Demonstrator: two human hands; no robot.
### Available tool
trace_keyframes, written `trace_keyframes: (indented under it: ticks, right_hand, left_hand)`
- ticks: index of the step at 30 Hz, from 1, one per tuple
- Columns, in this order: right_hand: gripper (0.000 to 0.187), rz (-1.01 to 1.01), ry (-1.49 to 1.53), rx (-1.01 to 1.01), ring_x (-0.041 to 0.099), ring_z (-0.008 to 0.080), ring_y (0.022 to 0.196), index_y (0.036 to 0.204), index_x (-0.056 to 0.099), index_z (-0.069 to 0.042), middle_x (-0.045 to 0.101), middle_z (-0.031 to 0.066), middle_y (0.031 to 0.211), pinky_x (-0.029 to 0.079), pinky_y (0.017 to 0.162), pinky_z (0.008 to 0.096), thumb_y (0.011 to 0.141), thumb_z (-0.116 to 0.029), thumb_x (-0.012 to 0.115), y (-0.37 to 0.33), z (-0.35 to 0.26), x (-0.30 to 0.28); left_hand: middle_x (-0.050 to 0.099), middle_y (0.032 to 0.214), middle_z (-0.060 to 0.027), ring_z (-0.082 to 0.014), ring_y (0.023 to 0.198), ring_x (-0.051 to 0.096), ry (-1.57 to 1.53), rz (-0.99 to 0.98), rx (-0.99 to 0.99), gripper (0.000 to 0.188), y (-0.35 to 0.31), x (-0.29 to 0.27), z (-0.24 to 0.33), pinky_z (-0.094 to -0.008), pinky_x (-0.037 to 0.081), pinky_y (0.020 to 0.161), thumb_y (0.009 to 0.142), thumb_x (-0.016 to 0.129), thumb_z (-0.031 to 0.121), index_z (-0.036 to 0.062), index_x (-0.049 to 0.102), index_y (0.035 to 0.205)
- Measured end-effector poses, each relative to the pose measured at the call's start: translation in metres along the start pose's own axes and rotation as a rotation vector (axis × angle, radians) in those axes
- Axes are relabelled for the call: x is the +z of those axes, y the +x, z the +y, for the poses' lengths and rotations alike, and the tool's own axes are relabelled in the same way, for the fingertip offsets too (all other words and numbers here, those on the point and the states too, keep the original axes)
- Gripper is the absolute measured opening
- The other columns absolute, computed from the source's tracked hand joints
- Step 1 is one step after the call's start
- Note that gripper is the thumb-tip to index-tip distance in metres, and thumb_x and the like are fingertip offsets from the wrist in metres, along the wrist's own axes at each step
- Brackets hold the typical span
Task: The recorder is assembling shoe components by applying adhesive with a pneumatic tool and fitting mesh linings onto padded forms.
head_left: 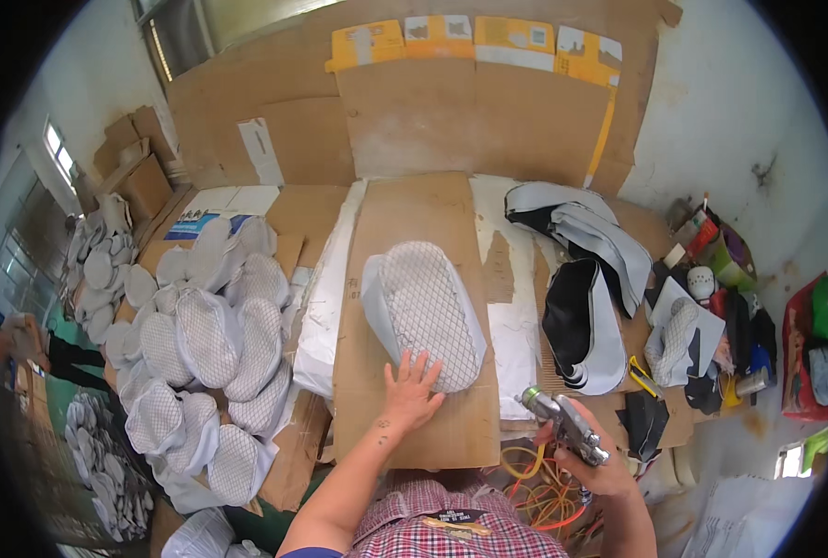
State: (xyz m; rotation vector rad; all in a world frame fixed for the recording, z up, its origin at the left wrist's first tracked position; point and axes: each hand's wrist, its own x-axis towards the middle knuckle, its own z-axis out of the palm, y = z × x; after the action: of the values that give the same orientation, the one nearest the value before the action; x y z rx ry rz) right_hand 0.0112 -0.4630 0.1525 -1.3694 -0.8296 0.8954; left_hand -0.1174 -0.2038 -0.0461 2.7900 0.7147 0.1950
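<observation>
Currently, left hand (409, 400) lies open, fingers spread, on the near end of one quilted shoe piece (432, 302), which sits mid-bench on a cardboard sheet (363, 423). Right hand (612, 476) is wrapped around a spray gun (567, 423), nozzle end toward the piece, not touching it; trigger squeeze cannot be told. Judgement: press only lightly, at the edge, so the quilting stays flat; keep fingers out of the nozzle's line and hold the gun level.

Count, left to right: heaped quilted pieces (207, 337), over a dozen, overlaps prevent an exact figure; sheet piece, 1; spray gun, 1; black-and-white strip bundles (614, 246), 2, layers uncounted; yellow cutter (641, 375), 1; far-right quilted piece (672, 339), 1.
</observation>
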Motion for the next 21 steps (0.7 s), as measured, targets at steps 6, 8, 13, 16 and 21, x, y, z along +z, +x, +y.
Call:
trace_keyframes:
  ticks: [6, 8, 13, 16, 21]
  right_hand:
    - [0.056, 0.149, -0.234, -0.111, 0.053, 0.0090, 0.077, 0.128, 0.039, -0.001, 0.056, 0.0032, 0.086, 0.044, 0.069, 0.0228, 0.077, 0.005, 0.059, -0.002, -0.003, 0.014]
    - [0.056, 0.153, -0.180, -0.034, 0.053, 0.0079, 0.078, 0.127, 0.040, -0.001, 0.057, 0.0030, 0.086, 0.044, 0.069, 0.0222, 0.075, 0.004, 0.061, -0.014, -0.009, 0.004]
    - [0.054, 0.055, -0.271, -0.073, 0.055, 0.0093, 0.075, 0.126, 0.040, 0.001, 0.057, 0.0044, 0.086, 0.045, 0.067, 0.0230, 0.076, 0.004, 0.061, -0.022, -0.015, 0.008]
    - [0.058, 0.148, -0.154, -0.079, 0.057, 0.0121, 0.074, 0.127, 0.039, 0.001, 0.058, 0.0065, 0.084, 0.046, 0.067, 0.0245, 0.074, 0.006, 0.061, -0.013, -0.029, 0.013]
    - [0.058, 0.055, -0.216, -0.120, 0.055, 0.0100, 0.072, 0.128, 0.038, 0.000, 0.058, 0.0056, 0.083, 0.045, 0.064, 0.0232, 0.074, 0.004, 0.061, -0.028, -0.032, 0.006]
  left_hand:
    - [0.021, 0.144, -0.0088, -0.0319, 0.134, 0.013, 0.005, -0.086, -0.013, 0.067, -0.011, -0.007, -0.001, -0.0619, 0.014, 0.101, 0.076, 0.058, 0.035, 0.0216, 0.031, 0.136]
    - [0.021, 0.145, -0.0088, -0.0317, 0.134, 0.013, 0.001, -0.105, -0.017, 0.067, -0.014, -0.010, 0.000, -0.0619, 0.014, 0.101, 0.075, 0.059, 0.033, 0.0213, 0.032, 0.135]
    - [0.023, 0.143, -0.0091, -0.0317, 0.134, 0.015, -0.030, -0.119, -0.037, 0.065, -0.015, -0.007, 0.003, -0.0618, 0.016, 0.101, 0.074, 0.060, 0.029, 0.0204, 0.036, 0.133]
    - [0.026, 0.141, -0.0099, -0.0316, 0.134, 0.016, -0.070, -0.093, -0.037, 0.060, -0.020, -0.005, -0.001, -0.0632, 0.016, 0.100, 0.072, 0.061, 0.027, 0.0192, 0.040, 0.129]
    - [0.043, 0.129, -0.0140, -0.0318, 0.123, 0.036, -0.419, 0.130, -0.044, 0.047, -0.047, 0.014, -0.023, -0.0494, 0.028, 0.100, 0.070, 0.063, 0.021, 0.0113, 0.052, 0.116]
